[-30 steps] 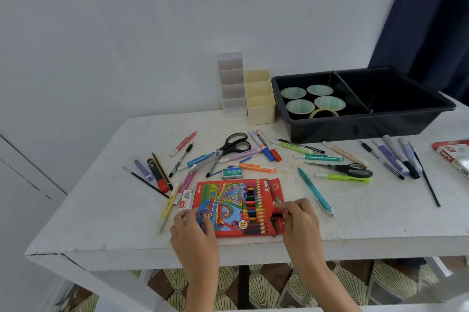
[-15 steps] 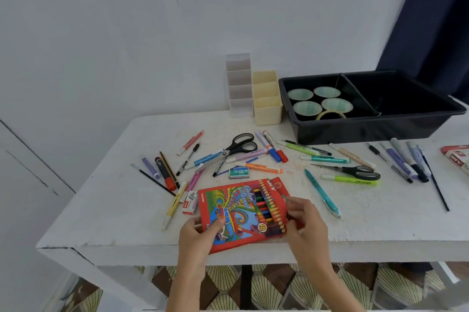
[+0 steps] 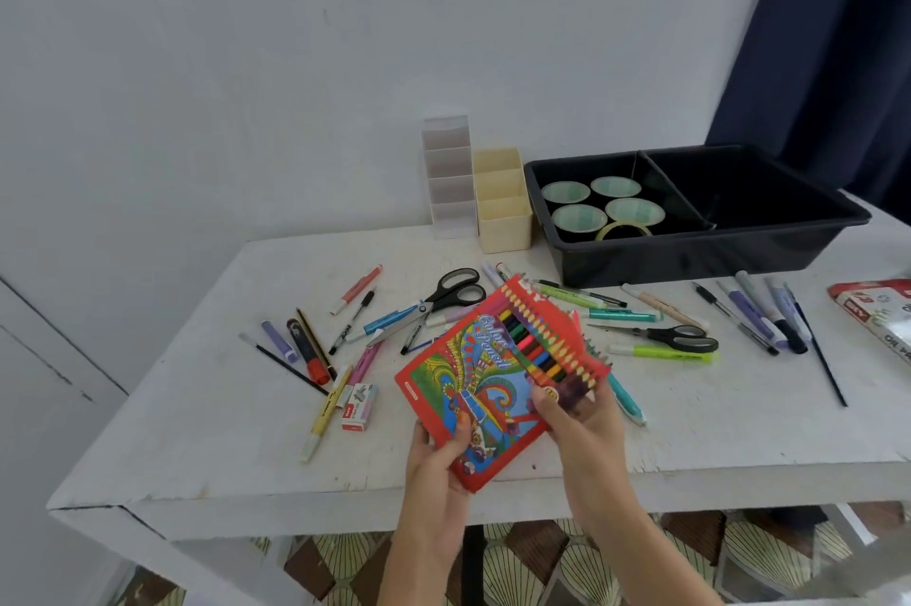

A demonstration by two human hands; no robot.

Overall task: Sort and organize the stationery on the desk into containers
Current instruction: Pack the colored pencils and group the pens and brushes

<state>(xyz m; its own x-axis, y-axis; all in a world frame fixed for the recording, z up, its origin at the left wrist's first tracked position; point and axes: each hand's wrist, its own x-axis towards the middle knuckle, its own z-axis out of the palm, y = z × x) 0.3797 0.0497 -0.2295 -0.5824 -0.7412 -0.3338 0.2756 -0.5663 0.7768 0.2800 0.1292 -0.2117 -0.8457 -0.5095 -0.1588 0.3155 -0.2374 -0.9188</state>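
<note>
Two grips held the pencil box [image 3: 473, 373] tilted above the front of the counter [image 3: 197, 433]: my left grip [image 3: 434, 457] pinched its near corner, thumb on top, and my right grip [image 3: 586, 423] curled round its right edge.

L hand [image 3: 436, 452] & R hand [image 3: 584, 428] are both bare, and so are the forearms [image 3: 429, 551] right down to the bottom edge of view. Forearms are slim and long w/ narrow wrists. L thumb [image 3: 461, 428]: short nail, poss. orange-tinted, too blurred to be sure. R fingers [image 3: 547, 408] are slender; nail detail too small to tell. Both arms look stretched by the wide-angle lens twd the frame bottom.
</note>
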